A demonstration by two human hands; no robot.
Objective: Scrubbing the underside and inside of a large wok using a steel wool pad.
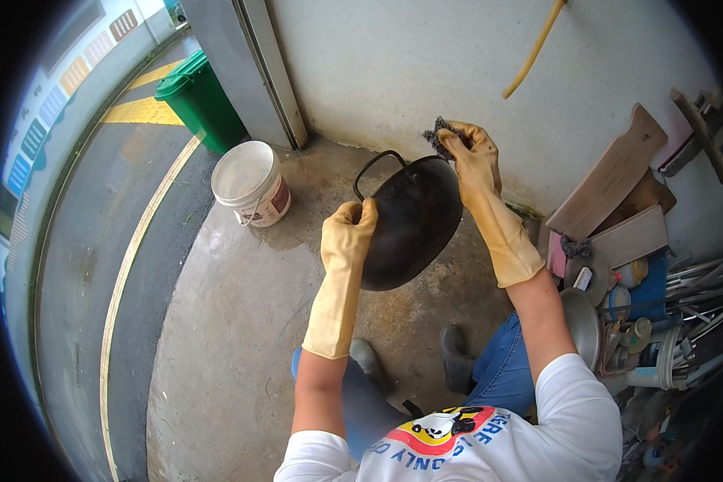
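Note:
A black round wok (414,221) with a loop handle hangs tilted in front of me, its blackened underside toward the camera. My left hand (350,227), in a long yellow rubber glove, grips the wok's left rim. My right hand (472,153), also gloved in yellow, is closed on a dark steel-wool scrubber (439,134) pressed at the wok's upper edge. My boots and blue trousers show below the wok.
A white plastic bucket (251,183) stands on the wet concrete floor to the left, a green bin (201,98) behind it. Wooden boards (610,173), pans, jars and metal utensils (651,321) crowd the right side. A white wall stands ahead.

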